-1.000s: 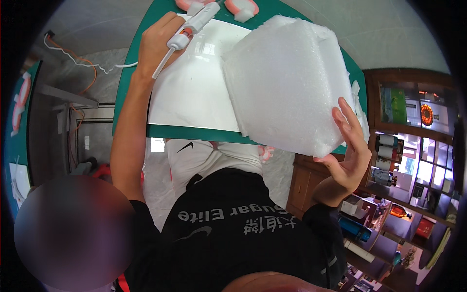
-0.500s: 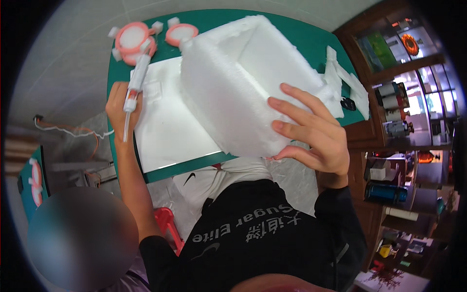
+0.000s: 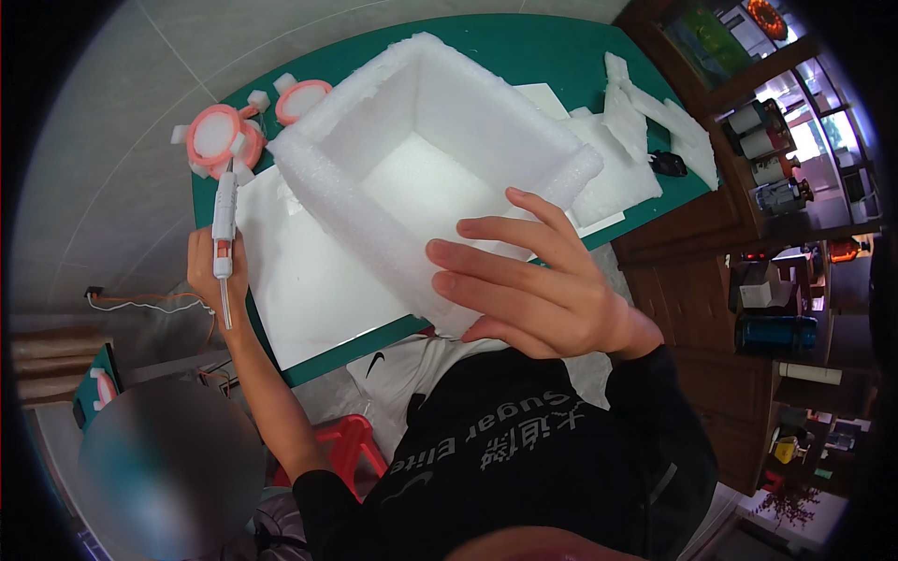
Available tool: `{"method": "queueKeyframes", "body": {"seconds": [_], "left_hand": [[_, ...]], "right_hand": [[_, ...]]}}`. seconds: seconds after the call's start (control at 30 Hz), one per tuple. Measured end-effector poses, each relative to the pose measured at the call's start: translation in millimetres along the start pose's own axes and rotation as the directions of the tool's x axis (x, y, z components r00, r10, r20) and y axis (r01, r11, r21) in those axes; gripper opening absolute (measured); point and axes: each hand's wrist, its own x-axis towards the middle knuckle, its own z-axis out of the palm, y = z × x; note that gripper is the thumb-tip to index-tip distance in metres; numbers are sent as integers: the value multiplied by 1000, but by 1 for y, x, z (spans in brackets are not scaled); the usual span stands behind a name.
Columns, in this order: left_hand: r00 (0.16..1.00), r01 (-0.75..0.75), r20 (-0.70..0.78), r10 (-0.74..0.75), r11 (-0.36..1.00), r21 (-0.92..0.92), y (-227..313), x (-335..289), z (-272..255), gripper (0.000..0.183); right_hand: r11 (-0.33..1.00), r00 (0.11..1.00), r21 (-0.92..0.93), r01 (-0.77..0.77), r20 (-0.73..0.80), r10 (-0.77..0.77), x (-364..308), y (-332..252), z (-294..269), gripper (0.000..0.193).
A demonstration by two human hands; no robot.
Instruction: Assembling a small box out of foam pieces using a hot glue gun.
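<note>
Steadying hand: the right hand point(image 3: 552, 290), toward 4 o'clock, has its fingers spread apart against the near corner of the white foam box; whether they pinch its wall, I cannot tell.
Foam box: the box point(image 3: 505, 122) sits at 12 o'clock, open side tipped toward the wearer, near corner by the table edge.
Glue gun: the white glue gun point(image 3: 224, 210) lies at 9 to 10 o'clock, dark tip toward 12, pale stick toward 6; the left hand point(image 3: 208, 276) is wrapped round it.
Table: on the green table point(image 3: 552, 47), a white board point(image 3: 309, 299) at 9, pink rings with foam point(image 3: 213, 136) at 10, loose foam strips point(image 3: 629, 122) between 1 and 2.
Step in hand: seemingly positioning the box, gun held clear.
Next move: probably calls for a steady right-hand hold, tip kept off the fingers.
</note>
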Motion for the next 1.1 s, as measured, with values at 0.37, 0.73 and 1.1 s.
{"method": "queueKeyframes", "body": {"seconds": [0.37, 0.73, 1.1], "left_hand": [[1000, 3, 13, -3, 1000, 23, -4, 1, 2, 17], [1000, -2, 19, 1, 998, 62, -5, -1, -2, 16], [999, -34, 24, 33, 996, 79, -5, 3, -5, 15]], "right_hand": [[994, 993, 53, 92, -78, -88, 0, 18, 4, 34], [999, 988, -21, 28, -153, -31, -4, 10, 11, 25], [997, 971, 10, 76, -227, -72, -6, 13, 18, 18]]}}
